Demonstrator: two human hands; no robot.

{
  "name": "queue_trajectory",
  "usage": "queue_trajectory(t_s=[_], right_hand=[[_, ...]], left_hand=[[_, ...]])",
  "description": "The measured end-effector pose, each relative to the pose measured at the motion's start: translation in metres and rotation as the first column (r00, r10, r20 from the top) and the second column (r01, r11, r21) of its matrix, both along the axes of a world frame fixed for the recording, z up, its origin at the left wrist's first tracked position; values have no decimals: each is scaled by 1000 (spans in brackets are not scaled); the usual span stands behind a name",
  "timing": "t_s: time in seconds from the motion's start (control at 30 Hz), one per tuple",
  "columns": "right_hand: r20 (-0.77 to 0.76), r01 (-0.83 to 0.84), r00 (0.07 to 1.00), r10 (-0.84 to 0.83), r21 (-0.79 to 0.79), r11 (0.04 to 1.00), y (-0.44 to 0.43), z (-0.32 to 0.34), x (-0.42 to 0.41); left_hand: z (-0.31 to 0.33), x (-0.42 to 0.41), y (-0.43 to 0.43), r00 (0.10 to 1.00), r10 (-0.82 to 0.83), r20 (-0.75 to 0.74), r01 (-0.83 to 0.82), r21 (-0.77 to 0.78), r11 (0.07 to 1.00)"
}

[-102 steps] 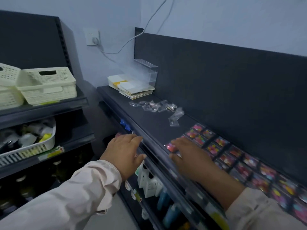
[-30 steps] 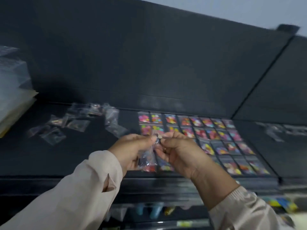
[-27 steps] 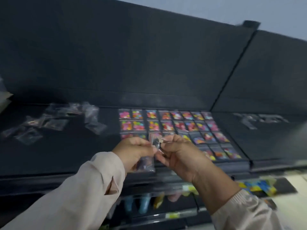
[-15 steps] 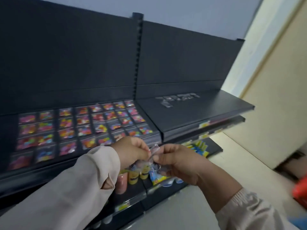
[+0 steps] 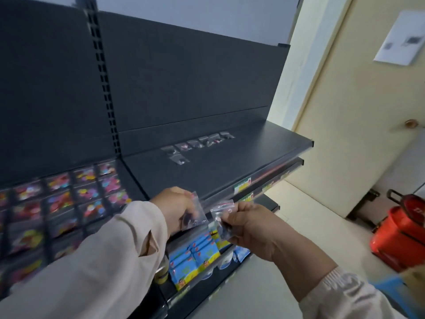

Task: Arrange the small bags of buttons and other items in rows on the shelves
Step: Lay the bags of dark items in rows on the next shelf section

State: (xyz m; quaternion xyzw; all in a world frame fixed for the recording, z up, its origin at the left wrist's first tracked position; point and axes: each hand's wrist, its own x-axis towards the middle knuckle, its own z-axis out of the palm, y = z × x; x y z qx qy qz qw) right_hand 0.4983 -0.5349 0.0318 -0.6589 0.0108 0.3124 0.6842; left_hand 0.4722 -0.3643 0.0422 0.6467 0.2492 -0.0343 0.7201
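Observation:
My left hand [image 5: 174, 209] holds a small clear bag of dark items [image 5: 195, 214] in front of the dark shelf's [image 5: 241, 155] front edge. Just right of it, my right hand [image 5: 247, 224] pinches another clear bag with a red seal strip [image 5: 222, 215]. The two bags are apart. On the shelf's far part lies a short row of clear bags [image 5: 202, 142], with one more bag [image 5: 178, 158] in front of it. Rows of colourful button bags [image 5: 76, 194] cover the shelf section to the left.
Blue and yellow packets [image 5: 197, 256] fill the lower shelf under my hands. A slotted upright post [image 5: 103, 77] divides the two shelf sections. A red basket [image 5: 400, 236] stands on the floor at the right, before a cream door [image 5: 358, 100].
The view has swung right from the button rows to the right shelf section. My hands, together on a bunch of bags earlier, have drawn apart with one bag in each.

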Motion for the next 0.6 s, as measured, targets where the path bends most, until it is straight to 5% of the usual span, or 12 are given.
queue_trajectory(t_s=[0.23,0.6], right_hand=[[105,15,994,-6,-87,996,15,6,108],[267,-66,956,125,-221,973,40,-10,264]], left_hand=[[6,93,15,999,29,41,-29,12,999],[-26,214,10,977,189,97,-212,407,888]])
